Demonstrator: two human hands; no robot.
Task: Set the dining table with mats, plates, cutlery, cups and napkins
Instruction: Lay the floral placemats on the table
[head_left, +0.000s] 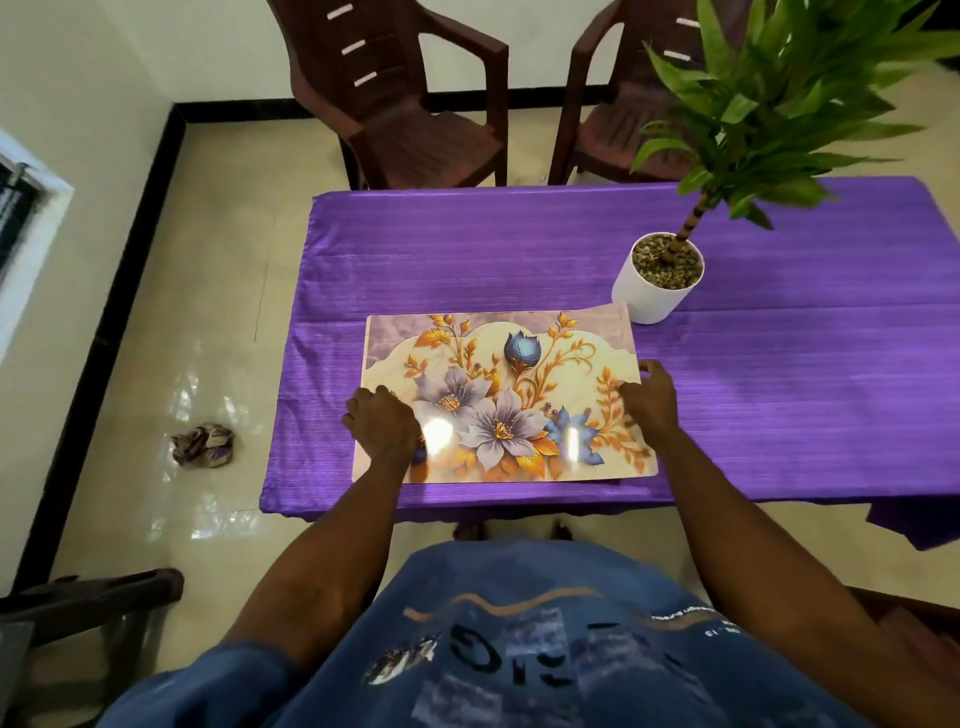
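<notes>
Two hands pinching one floral mat: left hand (382, 418) and right hand (649, 395) gripping its side edges (498, 395). Possibly nudging the white plant pot (655, 283) just beyond the right hand, touching the mat's far corner.

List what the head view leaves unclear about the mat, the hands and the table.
- Mat: left edge under the left hand; the grip is hidden.
- Right hand: its fingers curl at the mat's right edge; contact unclear.
- Table: right end cut off by the frame, partly behind the plant.
</notes>
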